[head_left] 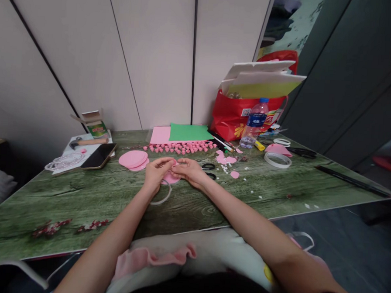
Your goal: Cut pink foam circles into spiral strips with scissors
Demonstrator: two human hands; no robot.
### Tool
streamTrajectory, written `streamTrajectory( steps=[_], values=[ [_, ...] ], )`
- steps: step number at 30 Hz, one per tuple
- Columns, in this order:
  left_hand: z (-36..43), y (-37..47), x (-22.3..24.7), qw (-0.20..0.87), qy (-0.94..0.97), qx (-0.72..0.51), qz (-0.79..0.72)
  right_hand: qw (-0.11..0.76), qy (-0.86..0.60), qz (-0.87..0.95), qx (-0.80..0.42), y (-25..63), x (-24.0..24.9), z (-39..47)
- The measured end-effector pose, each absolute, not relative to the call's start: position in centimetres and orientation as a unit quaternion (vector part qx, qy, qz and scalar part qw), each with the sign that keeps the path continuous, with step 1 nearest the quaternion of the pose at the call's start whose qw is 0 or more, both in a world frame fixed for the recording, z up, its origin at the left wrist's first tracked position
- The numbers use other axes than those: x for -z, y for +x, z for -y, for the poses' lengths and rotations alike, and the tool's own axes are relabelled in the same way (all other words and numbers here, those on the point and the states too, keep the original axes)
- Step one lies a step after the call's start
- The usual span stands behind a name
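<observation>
My left hand and my right hand meet over the middle of the table, fingertips pinched on a small pink paper piece. The fingers cover most of it, so its shape is unclear. Just below my fingers lies a pink paper circle. A thin roll of white tape is beside my left wrist, partly hidden by it. Scissors with black handles rest by my right hand, partly covered. Pink paper circles are stacked left of my hands. Beyond them are rows of small pink paper shapes.
Pink and green sheets lie at the back. To the right are a red bag, a water bottle, a wide tape roll and paper scraps. A phone and a hammer lie left.
</observation>
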State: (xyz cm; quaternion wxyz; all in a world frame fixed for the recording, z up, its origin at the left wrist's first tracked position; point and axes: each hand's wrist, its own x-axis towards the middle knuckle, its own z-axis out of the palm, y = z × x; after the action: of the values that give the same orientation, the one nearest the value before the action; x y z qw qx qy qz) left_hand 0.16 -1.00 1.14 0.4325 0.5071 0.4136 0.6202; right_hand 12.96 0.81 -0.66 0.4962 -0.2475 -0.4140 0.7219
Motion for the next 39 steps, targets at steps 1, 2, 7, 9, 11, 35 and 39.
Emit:
streamTrajectory(
  steps=[1,2,7,9,11,35,39],
  values=[
    [0.9,0.1,-1.1,0.42,0.518,-0.618,-0.417,0.491,-0.254,0.419,-0.72,13.1,0.6,-0.9],
    [0.9,0.0,-1.0,0.408,0.529,-0.613,-0.422,0.486,-0.259,0.425,-0.718,13.3,0.6,-1.0],
    [0.7,-0.1,-1.0,0.357,0.57,-0.592,-0.444,0.471,-0.263,0.448,-0.713,13.8,0.4,-1.2],
    [0.8,-0.1,-1.0,0.347,0.574,-0.592,-0.448,0.47,-0.263,0.449,-0.713,13.9,0.4,-1.2],
    [0.8,-0.1,-1.0,0.346,0.572,-0.594,-0.448,0.466,-0.262,0.454,-0.713,14.0,0.4,-1.2],
    [0.9,-0.2,-1.1,0.341,0.563,-0.6,-0.456,0.528,-0.252,0.437,-0.683,13.5,0.3,-1.0],
    [0.8,-0.1,-1.2,0.345,0.554,-0.604,-0.458,0.536,-0.261,0.429,-0.678,13.3,0.1,-0.9]
  ],
)
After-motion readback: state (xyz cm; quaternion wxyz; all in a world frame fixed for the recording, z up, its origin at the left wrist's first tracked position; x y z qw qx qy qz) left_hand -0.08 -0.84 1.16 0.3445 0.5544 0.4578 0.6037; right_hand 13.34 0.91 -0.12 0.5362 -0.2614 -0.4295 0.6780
